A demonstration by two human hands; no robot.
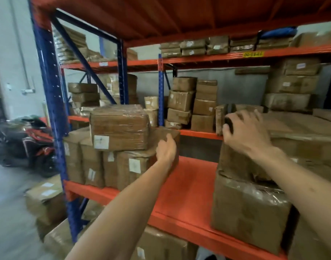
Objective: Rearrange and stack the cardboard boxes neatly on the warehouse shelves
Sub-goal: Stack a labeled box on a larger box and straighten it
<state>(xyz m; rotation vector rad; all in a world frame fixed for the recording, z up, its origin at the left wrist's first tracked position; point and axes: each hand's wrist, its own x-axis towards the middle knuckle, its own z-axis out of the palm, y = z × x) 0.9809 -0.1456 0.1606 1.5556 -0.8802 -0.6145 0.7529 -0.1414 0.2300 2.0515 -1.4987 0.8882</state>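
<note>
On the orange shelf point(187, 184) a row of taped cardboard boxes point(93, 162) stands at the left, with a plastic-wrapped box point(119, 126) lying on top. My left hand point(166, 148) presses flat against the right side of the rightmost box point(140, 166) of that row. At the right stands a stack of wrapped boxes point(249, 211). My right hand point(243, 130) reaches over the top box of this stack point(236, 162), fingers spread and curled over its far upper edge. Bare orange shelf separates the two groups.
Blue uprights point(50, 102) frame the rack at the left. Behind it, a second rack point(198, 133) holds many small boxes. More boxes point(46, 201) lie on the floor and lower shelf. A red motorbike point(27, 143) stands at the far left.
</note>
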